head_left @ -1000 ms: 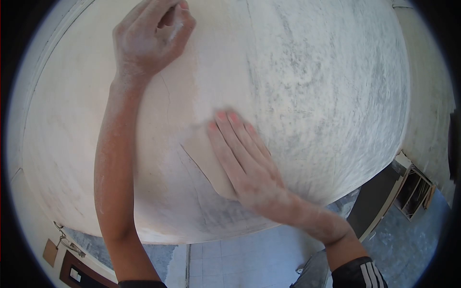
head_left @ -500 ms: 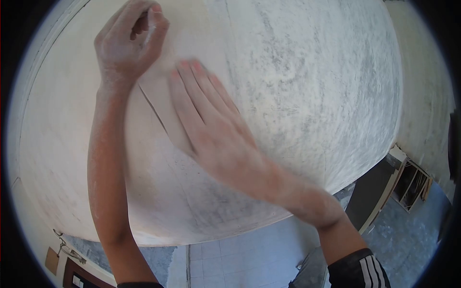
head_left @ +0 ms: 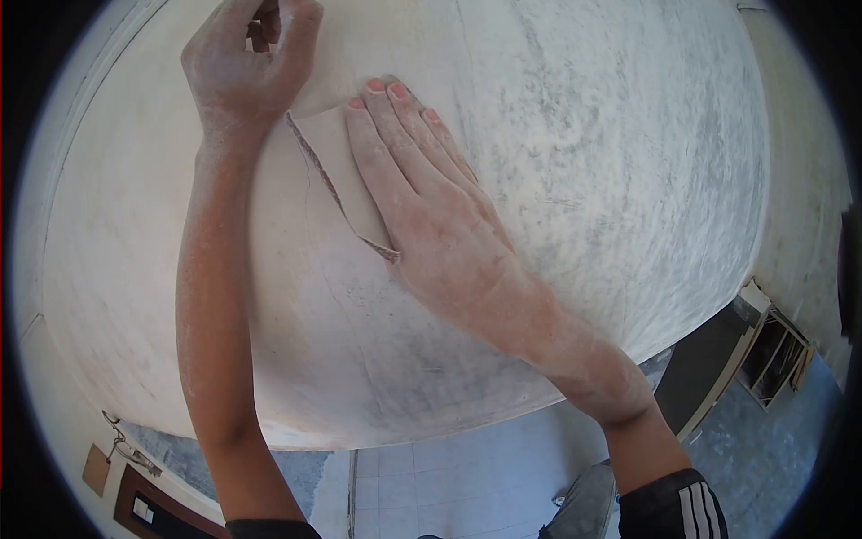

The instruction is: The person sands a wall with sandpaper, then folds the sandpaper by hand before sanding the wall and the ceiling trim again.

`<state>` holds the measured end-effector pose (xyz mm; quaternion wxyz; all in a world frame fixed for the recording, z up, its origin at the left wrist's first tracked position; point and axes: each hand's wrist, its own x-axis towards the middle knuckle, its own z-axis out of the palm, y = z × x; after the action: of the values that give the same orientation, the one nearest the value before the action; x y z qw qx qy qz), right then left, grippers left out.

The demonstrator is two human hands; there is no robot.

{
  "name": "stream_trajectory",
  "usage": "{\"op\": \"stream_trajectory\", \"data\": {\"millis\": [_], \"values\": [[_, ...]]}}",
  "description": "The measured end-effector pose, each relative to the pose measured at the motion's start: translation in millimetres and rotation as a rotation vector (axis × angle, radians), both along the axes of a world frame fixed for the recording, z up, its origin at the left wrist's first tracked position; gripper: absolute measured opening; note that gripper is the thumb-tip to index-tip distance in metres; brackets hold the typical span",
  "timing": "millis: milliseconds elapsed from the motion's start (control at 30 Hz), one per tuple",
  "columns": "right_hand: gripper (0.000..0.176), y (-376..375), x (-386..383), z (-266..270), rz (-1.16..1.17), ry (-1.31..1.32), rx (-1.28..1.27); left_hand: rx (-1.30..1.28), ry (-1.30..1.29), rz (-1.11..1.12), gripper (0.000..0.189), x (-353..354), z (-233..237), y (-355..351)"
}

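My right hand (head_left: 440,202) lies flat with its fingers stretched out, pressing a pale, dusty sheet of sandpaper (head_left: 337,166) against a large whitish surface (head_left: 305,359). The sheet's ragged dark edge shows left of the fingers; the rest is hidden under the palm. At the upper left, my left hand (head_left: 247,67) is curled into a loose fist close to the surface, partly cut off by the frame's top. No object shows in its curled fingers. White dust coats both hands and forearms. Grey patches (head_left: 575,117) mottle the surface on the right.
Below the surface's lower edge are a tiled floor (head_left: 431,476) and a trousered leg (head_left: 579,508). A dark panel (head_left: 700,368) and a rack-like frame (head_left: 772,359) stand at the lower right. A brown door-like panel (head_left: 162,508) shows at the lower left.
My right hand has slid up and slightly right with the sandpaper, and more of the sheet's ragged edge shows. The left hand keeps its curl, sitting slightly higher in view.
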<state>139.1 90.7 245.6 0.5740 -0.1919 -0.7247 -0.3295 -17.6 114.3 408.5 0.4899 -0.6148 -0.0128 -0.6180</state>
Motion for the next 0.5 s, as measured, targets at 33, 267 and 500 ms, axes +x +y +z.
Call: {"op": "stream_trajectory", "data": {"millis": [33, 267, 500], "values": [[0.062, -1, -1, 1, 0.001, -0.003, -0.002, -0.009, 0.001, -0.006, 0.014, -2, 1, 0], [0.063, -6, -2, -57, -0.031, -0.006, -0.092, -0.052, 0.022, -0.009, 0.016, -6, 3, -1], [0.063, -3, -6, -50, -0.066, 0.008, -0.086, -0.305, -0.066, -0.234, 0.020, -7, 1, -5]]}}
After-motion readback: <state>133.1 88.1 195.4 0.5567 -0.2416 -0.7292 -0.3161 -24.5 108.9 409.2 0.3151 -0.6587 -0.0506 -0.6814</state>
